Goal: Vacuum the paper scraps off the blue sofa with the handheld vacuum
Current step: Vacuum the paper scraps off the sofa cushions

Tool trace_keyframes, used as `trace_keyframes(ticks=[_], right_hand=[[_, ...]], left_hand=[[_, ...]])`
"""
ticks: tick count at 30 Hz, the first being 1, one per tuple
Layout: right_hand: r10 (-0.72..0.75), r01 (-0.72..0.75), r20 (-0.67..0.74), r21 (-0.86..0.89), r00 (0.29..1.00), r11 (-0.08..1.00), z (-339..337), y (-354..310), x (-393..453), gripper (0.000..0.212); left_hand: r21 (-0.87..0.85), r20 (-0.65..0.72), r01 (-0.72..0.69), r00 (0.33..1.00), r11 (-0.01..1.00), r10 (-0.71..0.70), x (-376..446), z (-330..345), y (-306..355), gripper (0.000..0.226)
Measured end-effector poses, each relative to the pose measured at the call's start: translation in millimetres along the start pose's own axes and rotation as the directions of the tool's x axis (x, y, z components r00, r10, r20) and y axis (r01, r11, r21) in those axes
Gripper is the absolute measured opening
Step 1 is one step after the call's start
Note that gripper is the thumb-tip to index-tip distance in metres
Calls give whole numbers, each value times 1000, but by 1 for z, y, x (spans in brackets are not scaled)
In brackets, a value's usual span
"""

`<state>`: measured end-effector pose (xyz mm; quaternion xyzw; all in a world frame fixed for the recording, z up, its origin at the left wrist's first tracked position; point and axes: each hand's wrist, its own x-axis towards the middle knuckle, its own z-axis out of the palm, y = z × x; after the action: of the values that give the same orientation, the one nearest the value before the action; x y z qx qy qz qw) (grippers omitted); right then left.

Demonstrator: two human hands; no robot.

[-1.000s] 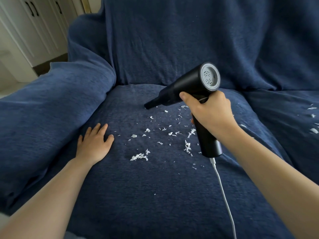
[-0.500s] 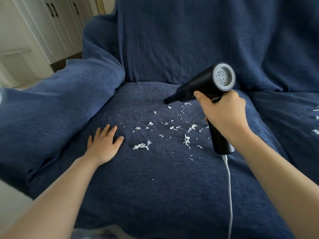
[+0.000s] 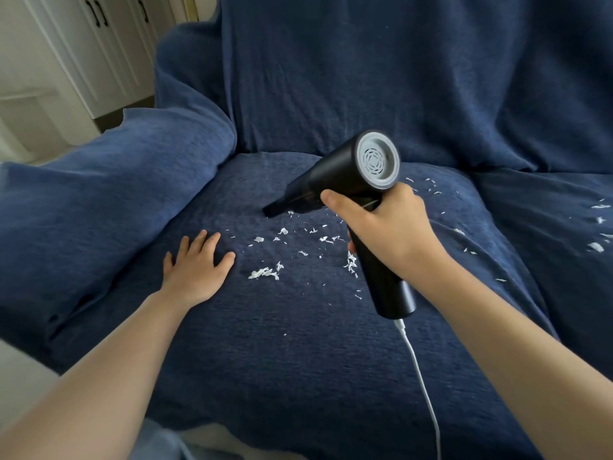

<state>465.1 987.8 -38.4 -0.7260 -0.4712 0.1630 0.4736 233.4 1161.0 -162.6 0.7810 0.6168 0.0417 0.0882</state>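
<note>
Your handheld vacuum (image 3: 335,175) sits above the middle of the seat cushion (image 3: 298,343), its narrow black nozzle angled down and to your left so the tip is at, or just over, the fabric at the far edge of the paper scraps (image 3: 298,242). The grey vented rear cap faces back toward you. Your right hand (image 3: 388,227) grips the handle where it meets the body, fingers (image 3: 351,248) curled round it and the thumb laid along the underside of the barrel. A white cable (image 3: 421,383) plugs into the bottom of the handle and trails down toward you over the cushion.

The scraps lie on the cushion just on your side of the nozzle: small white flecks scattered loosely, a thicker clump (image 3: 263,273) nearer you and to the left, and another small bunch right beside the handle. A few more flecks lie behind the vacuum's rear cap, and a further patch (image 3: 597,227) sits on the neighbouring cushion, well to the right of the vacuum. (Whether the vacuum's dark dust chamber holds anything cannot be told.)

Your left hand (image 3: 195,263) rests flat on the cushion, left of the vacuum, fingers straight and slightly spread, holding nothing. Beyond it rises the blue sofa (image 3: 365,78) armrest (image 3: 109,180), and past that stand white cabinet doors (image 3: 99,44) with dark handles.
</note>
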Motion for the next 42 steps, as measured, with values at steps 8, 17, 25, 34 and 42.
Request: trace_keyframes(ticks=[8, 17, 25, 34, 42], right_hand=[[-11, 4, 91, 83, 996, 997, 12, -13, -9, 48], [-33, 23, 140, 72, 990, 997, 9, -19, -14, 46], [5, -12, 104, 67, 995, 998, -5, -14, -18, 47], [-3, 3, -13, -7, 1000, 1000, -25, -4, -18, 44], [-15, 14, 106, 11, 994, 1000, -31, -6, -28, 47]], left_hand=[[10, -8, -18, 1000, 1000, 18, 3, 0, -4, 69], [11, -14, -25, 1000, 1000, 26, 3, -1, -3, 69], [12, -4, -24, 1000, 1000, 24, 4, -1, -5, 68], [10, 11, -19, 1000, 1000, 19, 5, 0, -6, 67], [31, 19, -6, 1000, 1000, 5, 9, 1, -5, 61]])
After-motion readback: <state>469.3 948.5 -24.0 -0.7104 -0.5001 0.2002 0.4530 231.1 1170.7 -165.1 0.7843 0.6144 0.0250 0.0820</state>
